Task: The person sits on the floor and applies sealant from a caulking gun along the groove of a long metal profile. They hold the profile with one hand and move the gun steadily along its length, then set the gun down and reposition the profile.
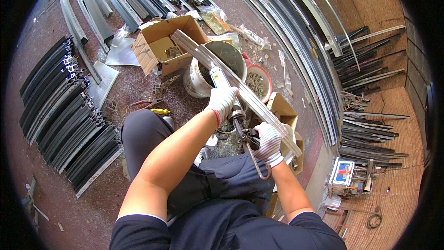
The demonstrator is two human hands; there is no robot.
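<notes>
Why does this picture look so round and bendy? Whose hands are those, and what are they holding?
The picture comes from a camera worn on a person's head, looking down. Its lens sees very wide, so straight things bend near the edges. The arms coming in from the bottom belong to that person, who wears knitted work gloves. The left hand grips the tube of a caulking gun, a tool that squeezes out paste. The right hand holds its handle and trigger. The gun lies against a long metal strip that slants across. Underneath are a white bucket, an open cardboard box and pliers on the floor. Stacks of dark metal bars lie on the left.
</notes>
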